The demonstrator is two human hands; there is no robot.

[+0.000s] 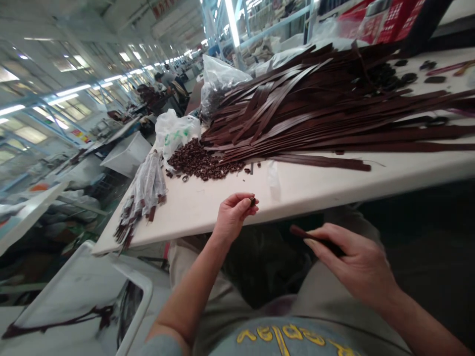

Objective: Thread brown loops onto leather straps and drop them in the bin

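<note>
My left hand (pixel 236 213) is at the table's front edge, pinching a small dark brown loop (pixel 253 201) between thumb and fingers. To its right and lower, my right hand (pixel 352 259) is closed around a dark brown strap (pixel 299 231), whose narrow tip points out toward the left hand. The strap's rest is hidden in and under the right hand. Loop and strap tip are apart. Beyond my left hand lies a pile of small dark brown loops (pixel 202 160). A large stack of dark brown leather straps (pixel 267 109) spreads across the table behind it.
The cream-coloured table (pixel 315 190) slopes across the view. At its left end are wrapped strap bundles (pixel 143 190) and a white plastic bag (pixel 176 128). A white bin (pixel 74 291) stands low at left. A red basket (pixel 397 22) is at back right. People sit farther off.
</note>
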